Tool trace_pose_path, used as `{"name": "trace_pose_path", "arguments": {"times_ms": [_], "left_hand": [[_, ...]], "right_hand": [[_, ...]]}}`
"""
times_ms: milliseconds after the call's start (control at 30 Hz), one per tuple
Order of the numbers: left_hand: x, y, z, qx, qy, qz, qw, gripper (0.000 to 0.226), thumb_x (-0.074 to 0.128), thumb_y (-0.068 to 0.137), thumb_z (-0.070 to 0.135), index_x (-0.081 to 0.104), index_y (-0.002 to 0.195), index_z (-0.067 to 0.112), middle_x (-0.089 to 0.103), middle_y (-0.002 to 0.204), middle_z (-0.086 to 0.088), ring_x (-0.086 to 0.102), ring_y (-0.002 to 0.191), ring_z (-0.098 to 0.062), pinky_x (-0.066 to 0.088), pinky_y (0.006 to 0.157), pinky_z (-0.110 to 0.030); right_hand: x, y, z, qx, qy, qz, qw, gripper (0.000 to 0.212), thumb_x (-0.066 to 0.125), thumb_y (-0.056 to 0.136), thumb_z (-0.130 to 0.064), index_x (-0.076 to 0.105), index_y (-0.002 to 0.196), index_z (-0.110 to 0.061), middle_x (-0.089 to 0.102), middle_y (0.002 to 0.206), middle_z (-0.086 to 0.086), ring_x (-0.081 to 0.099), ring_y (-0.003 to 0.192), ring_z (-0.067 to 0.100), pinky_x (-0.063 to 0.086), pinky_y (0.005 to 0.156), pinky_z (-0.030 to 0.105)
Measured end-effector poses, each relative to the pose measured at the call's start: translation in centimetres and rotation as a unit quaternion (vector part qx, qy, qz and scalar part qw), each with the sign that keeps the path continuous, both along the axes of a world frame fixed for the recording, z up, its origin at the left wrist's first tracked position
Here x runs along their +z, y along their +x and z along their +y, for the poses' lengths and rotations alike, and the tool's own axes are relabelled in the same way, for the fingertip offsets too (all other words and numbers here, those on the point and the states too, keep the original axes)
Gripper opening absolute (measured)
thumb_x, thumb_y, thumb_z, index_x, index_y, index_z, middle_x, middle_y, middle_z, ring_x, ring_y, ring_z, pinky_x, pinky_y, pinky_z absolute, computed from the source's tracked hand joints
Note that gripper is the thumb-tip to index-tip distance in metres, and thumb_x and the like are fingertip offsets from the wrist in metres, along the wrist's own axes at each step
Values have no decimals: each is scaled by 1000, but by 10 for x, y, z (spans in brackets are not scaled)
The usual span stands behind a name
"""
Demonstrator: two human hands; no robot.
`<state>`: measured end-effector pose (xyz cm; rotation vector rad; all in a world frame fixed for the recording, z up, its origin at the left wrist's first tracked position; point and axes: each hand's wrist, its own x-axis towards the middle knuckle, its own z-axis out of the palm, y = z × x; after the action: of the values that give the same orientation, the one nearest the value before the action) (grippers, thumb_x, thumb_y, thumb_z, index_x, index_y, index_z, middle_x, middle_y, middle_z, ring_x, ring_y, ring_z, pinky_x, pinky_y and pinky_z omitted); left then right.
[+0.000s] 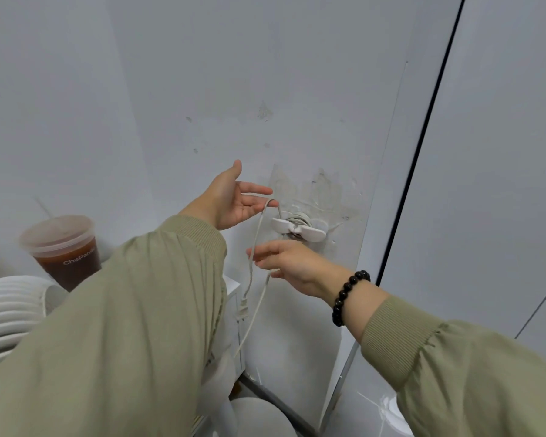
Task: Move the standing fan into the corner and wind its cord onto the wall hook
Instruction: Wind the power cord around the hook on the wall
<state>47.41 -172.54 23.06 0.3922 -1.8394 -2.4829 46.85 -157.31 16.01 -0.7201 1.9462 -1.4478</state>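
We feared the cord (258,228) loop, draped over the straight fingers of our left hand (234,200), could slip before reaching the wall hook (297,227) (already wound with several turns), dropping the plug (242,305). Whether our right hand (290,263) pinched the cord or just touched it we could not tell; a sleeve (123,310) hid most of the fan (10,310) by the wall.

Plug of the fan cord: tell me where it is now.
Head view, centre: the plug dangles free on its cord, below the left hand and lower than the wall hook, beside the left sleeve.
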Motion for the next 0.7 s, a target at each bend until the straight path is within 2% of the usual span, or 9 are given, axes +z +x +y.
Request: {"name": "trace_pose_path", "arguments": {"times_ms": [100, 167, 267, 333, 400, 467, 567, 633, 700], "left_hand": [[0, 2, 0, -6, 10, -5, 1000, 78, 19, 95, 60, 60, 97, -6, 70, 86, -28, 65, 57, -22, 56, 57, -20], [1, 4, 0, -5, 17, -5, 1000, 78, 19, 95, 60, 60, 98, -6, 70, 86, -28, 67, 56, -22, 56, 56, -20], [1, 4, 0, -2, 10, 0, 1000, 76, 18, 95, 59, 61, 98, -4, 71, 85, -25, 69, 59, -22, 56, 56, -21], [1, 1, 0, -7, -3, 1, 1000, 74, 19, 96, 58, 62, 99, -2, 71, 90, -22, 70, 71, -23, 57, 62, -23], [0, 0, 1, -8, -19, 2, 1000, 70, 21, 96, 57, 63, 99, 1, 69, 99, -19, 68, 84, -24, 57, 64, -25], [1, 0, 2, -5, -36, 3, 999, 61, 25, 98, 53, 63, 98, 5, 68, 100, -15, 66, 88, -23, 58, 63, -24], [1, 3, 6, -9, -75, -5, 997, 40, 36, 99, 41, 62, 97, 10, 68, 97, -9, 65, 82, -17, 58, 61, -21], [0, 3, 9, -17, -112, -18, 993, 29, 40, 99, 32, 62, 96, 13, 66, 91, -5, 63, 77, -14, 57, 58, -20], [-3, 2, 11, -27, -158, -34, 987, 19, 47, 96, 24, 62, 97, 13, 62, 87, -1, 59, 74, -12, 54, 62, -22]], "right_hand": [[2, 1, -2, 10, -1, 16, 1000, 19, 56, 89, -5, 67, 85, -19, 65, 107, -8, 55, 96, 9, 36, 84, 28], [3, 1, -2, -7, -27, 17, 999, 21, 56, 91, -10, 67, 76, -20, 68, 92, -11, 58, 83, 7, 38, 77, 27], [12, 0, -1, -26, -110, -45, 992, 24, 48, 96, -9, 62, 78, -14, 71, 66, -7, 64, 63, 4, 41, 62, 21], [26, 0, 1, -32, -166, -106, 980, 25, 41, 98, -6, 58, 80, -10, 68, 57, -4, 64, 53, 6, 48, 58, 20], [42, -2, 5, -45, -204, -150, 966, 26, 36, 99, -4, 54, 81, -8, 60, 50, -1, 57, 43, 10, 52, 50, 22], [60, -5, 12, -65, -199, -148, 967, 26, 33, 98, -6, 51, 80, -10, 48, 44, -2, 41, 37, 10, 41, 40, 19], [79, -14, 25, -128, -116, -20, 985, 29, 42, 97, -19, 54, 72, -11, 33, 35, -6, 25, 30, 8, 22, 36, 15], [87, -21, 36, -168, -34, 126, 977, 35, 49, 94, -24, 56, 63, -11, 32, 32, -6, 25, 26, 8, 23, 35, 16], [91, -26, 48, -192, 25, 226, 955, 37, 52, 93, -21, 58, 57, -11, 39, 37, -1, 33, 29, 12, 29, 34, 18]]}}
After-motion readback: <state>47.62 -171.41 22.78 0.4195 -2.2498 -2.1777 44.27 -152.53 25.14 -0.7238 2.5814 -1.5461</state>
